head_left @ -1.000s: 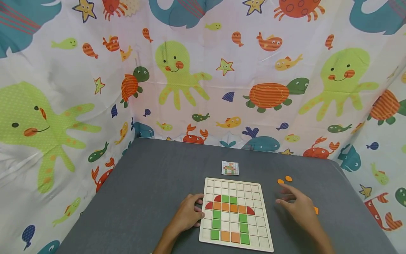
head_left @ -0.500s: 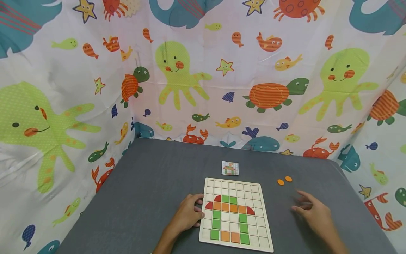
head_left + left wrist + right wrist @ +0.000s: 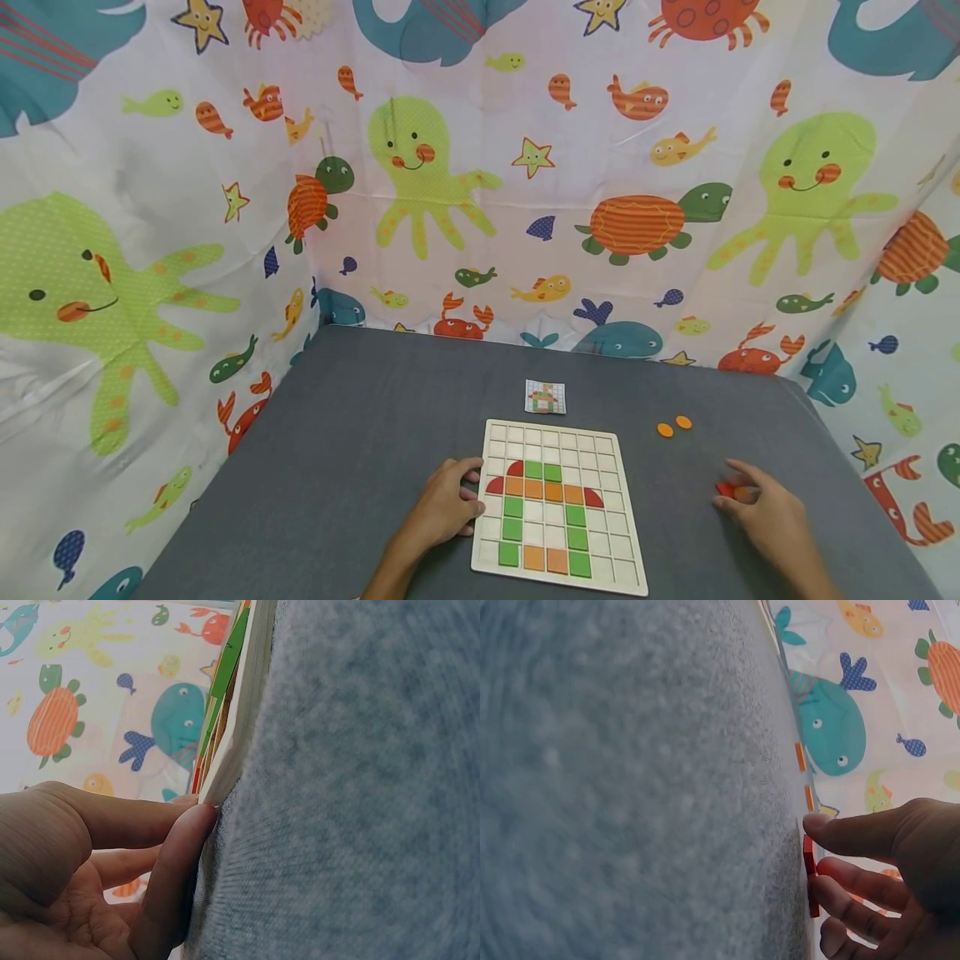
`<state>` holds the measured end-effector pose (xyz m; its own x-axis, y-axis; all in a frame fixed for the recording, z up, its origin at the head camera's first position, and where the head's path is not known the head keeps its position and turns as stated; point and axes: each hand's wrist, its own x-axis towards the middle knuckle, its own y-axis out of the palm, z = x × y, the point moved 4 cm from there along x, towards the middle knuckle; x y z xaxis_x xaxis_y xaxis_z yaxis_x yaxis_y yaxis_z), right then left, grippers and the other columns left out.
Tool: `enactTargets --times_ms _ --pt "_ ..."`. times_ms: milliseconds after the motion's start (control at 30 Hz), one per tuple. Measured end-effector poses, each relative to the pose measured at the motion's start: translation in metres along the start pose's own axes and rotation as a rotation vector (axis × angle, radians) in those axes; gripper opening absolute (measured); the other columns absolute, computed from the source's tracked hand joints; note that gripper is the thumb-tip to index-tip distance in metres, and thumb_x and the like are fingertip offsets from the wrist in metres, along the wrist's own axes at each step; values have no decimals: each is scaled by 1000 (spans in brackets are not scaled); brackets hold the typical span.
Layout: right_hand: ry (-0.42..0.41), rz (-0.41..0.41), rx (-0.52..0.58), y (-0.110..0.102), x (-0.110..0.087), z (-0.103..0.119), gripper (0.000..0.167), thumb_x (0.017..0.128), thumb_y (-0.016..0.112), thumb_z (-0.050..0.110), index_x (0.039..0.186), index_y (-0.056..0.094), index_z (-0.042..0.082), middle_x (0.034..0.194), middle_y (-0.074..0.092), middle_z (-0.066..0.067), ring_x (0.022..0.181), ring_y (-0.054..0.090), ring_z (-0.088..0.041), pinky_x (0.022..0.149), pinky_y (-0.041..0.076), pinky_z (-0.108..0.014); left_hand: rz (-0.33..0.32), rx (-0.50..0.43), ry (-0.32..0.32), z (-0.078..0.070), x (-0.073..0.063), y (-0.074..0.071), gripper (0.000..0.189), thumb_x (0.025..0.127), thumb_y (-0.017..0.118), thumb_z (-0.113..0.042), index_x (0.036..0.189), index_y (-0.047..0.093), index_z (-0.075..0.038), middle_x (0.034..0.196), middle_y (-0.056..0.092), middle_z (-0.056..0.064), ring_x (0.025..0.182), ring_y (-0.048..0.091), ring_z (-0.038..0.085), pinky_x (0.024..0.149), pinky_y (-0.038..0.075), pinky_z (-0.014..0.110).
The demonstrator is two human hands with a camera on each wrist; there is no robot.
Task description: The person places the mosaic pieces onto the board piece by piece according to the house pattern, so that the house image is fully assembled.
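Observation:
A wooden grid board lies on the table, with green, orange and red flat tiles set in several of its squares. My left hand holds the board's left edge; in the left wrist view its fingertips meet at that edge. To the right of the board, my right hand is low over the table, thumb and fingers spread around a red tile. An orange piece shows partly under these fingers. In the right wrist view the thumb is close to the red tile, and a second red piece is beside the fingers.
Two orange round pieces lie beyond my right hand. A small pattern card sits behind the board. The table has a dark grey cover, and a curtain printed with sea animals encloses its back and sides.
My right hand has moved right and toward me, away from the two orange rounds, to the red tile. The left hand and the board have stayed where they were.

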<state>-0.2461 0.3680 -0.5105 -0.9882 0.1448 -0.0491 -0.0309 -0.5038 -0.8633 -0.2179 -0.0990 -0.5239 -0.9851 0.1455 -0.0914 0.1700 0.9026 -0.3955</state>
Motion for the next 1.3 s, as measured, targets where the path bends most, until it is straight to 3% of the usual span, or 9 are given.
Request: enactTargets --times_ms 300,533,933,1300 --pt "-68 -78 -37 -2 2 1 56 84 82 -5 136 59 -10 107 73 -26 81 70 -28 74 59 -56 2 -12 7 0 -1 0 62 85 76 10 144 60 1 118 57 12 96 64 24 50 62 33" --pt "-57 -60 -27 -2 5 1 60 86 84 -1 138 56 -10 107 73 -26 85 72 -30 82 59 -63 -2 -15 13 -1 -1 -1 62 84 75 10 143 60 1 117 57 11 96 64 24 50 62 33" --pt "-137 -62 -23 3 5 9 62 87 84 3 140 55 -9 95 77 -13 76 69 -17 79 60 -58 7 -23 11 0 -1 -1 62 84 75 10 144 60 0 117 57 11 95 63 24 50 62 33" --pt "-207 -64 20 18 1 41 66 87 85 4 145 55 -4 100 77 -13 80 71 -18 71 59 -40 8 -14 5 -1 -1 -2 62 85 76 10 144 60 0 117 57 12 96 64 24 50 62 33"
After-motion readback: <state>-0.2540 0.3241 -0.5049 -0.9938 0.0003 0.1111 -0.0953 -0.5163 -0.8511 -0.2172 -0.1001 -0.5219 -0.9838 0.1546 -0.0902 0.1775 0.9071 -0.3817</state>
